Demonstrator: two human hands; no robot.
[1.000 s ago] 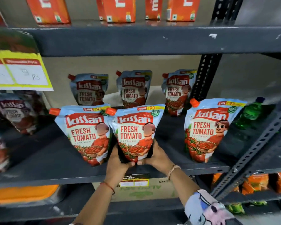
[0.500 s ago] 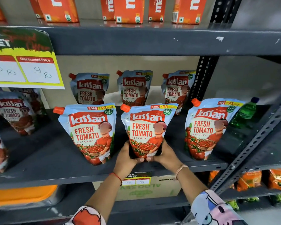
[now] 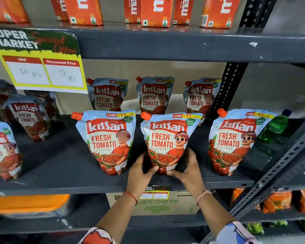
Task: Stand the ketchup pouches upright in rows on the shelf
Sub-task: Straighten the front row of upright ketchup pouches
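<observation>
**Middle pouch is the one to watch here**

Both hands are clamped on the base of the middle front pouch: left hand on its lower left corner, right hand on its lower right, fingers curled snug around the sides with the thumbs across the front. The pouch stands near the front edge of the shelf, spout cap at its upper left.

Taking that pouch as the landmark: there's a standing pouch just to its left, another one to its right with a wider gap, and a back row of three behind it.

What I'd worry about: these things are soft and top-heavy looking, so if the bottom gusset isn't spread flat when the hands let go, it probably slumps forward off the edge or sideways into the left neighbour. Pushing it back too hard could knock the rear pouch directly behind. There's also a green bottle lying further right, past the right pouch, which might get in the way of the row.
</observation>
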